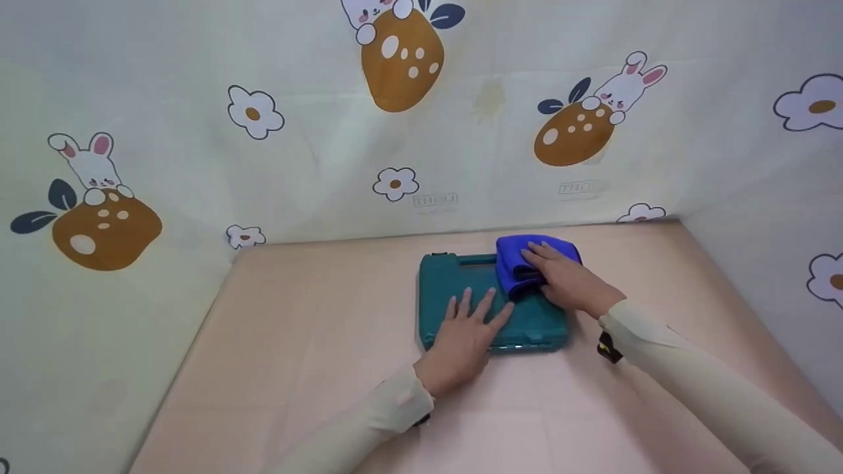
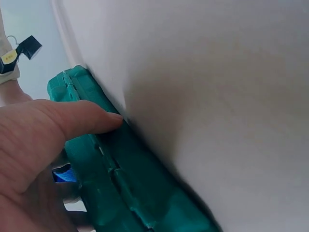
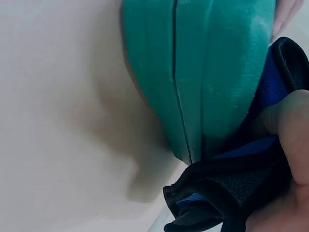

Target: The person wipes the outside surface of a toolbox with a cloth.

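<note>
A teal plastic carrying case (image 1: 454, 276) lies flat on the table, its handle side towards the back wall. My left hand (image 1: 464, 342) presses on the lid with spread, straight fingers. In the left wrist view, the thumb (image 2: 91, 116) reaches over the case's front side (image 2: 145, 179), where the seam runs. At the case's back right corner, my right hand (image 1: 560, 276) holds a folded blue cloth (image 1: 510, 253) with dark edging against the lid. The right wrist view shows this cloth (image 3: 241, 186) bunched around the thumb, beside the case's rounded corner (image 3: 193, 82). The palm hides part of the cloth.
The pale pink tabletop (image 1: 316, 316) stretches around the case on every side. Behind it rises a wall sheet (image 1: 316, 178) printed with rabbits and flowers. A dark strapped device (image 1: 609, 347) sits under the right wrist.
</note>
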Action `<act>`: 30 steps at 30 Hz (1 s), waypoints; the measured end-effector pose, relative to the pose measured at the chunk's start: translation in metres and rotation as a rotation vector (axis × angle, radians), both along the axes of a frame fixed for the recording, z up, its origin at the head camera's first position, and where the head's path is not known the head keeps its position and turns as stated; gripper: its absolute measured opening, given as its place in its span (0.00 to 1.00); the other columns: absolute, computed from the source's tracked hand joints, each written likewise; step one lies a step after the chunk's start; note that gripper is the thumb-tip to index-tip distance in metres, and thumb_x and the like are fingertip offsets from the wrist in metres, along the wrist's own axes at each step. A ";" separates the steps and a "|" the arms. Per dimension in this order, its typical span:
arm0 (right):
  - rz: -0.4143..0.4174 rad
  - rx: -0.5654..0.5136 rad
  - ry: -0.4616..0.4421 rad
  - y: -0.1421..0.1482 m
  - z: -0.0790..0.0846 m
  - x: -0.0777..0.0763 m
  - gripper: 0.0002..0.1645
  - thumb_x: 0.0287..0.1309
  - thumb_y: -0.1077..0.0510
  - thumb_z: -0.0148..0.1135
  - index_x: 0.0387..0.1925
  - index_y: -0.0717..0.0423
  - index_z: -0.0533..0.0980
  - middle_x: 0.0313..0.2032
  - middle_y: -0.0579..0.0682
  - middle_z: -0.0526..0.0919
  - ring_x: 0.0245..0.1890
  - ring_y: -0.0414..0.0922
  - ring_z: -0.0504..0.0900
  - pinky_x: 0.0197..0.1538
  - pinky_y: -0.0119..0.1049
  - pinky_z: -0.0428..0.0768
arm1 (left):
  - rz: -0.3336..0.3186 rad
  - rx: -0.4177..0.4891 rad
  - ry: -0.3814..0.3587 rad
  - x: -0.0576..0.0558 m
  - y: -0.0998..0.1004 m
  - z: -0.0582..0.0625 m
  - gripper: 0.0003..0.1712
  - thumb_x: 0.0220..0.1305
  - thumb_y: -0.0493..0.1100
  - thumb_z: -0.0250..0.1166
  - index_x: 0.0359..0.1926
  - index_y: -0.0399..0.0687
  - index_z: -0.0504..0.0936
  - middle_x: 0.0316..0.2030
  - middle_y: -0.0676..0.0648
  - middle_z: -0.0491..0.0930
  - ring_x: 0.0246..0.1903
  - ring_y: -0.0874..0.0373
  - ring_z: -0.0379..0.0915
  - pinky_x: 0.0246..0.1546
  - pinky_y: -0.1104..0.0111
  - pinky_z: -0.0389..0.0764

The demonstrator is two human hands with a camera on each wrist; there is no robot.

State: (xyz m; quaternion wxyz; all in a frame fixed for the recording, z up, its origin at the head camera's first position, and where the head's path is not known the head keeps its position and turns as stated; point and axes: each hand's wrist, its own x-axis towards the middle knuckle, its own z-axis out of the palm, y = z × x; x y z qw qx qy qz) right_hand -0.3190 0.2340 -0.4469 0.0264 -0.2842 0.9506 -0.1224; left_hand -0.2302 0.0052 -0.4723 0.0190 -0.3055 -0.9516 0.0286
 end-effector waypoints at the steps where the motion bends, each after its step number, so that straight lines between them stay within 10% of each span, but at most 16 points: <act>1: -0.003 0.003 -0.004 0.000 0.000 -0.001 0.36 0.61 0.64 0.56 0.69 0.63 0.56 0.68 0.62 0.53 0.68 0.60 0.48 0.63 0.55 0.51 | 0.003 -0.003 -0.001 0.001 0.000 0.001 0.44 0.63 0.50 0.62 0.73 0.64 0.47 0.71 0.44 0.46 0.66 0.35 0.43 0.59 0.44 0.54; 30: 0.028 0.002 -0.030 -0.001 -0.002 0.000 0.35 0.62 0.65 0.55 0.69 0.62 0.56 0.68 0.60 0.55 0.68 0.60 0.47 0.62 0.55 0.52 | -0.006 -0.041 0.070 0.007 -0.006 -0.003 0.42 0.65 0.46 0.60 0.73 0.64 0.47 0.70 0.43 0.48 0.65 0.35 0.47 0.58 0.45 0.57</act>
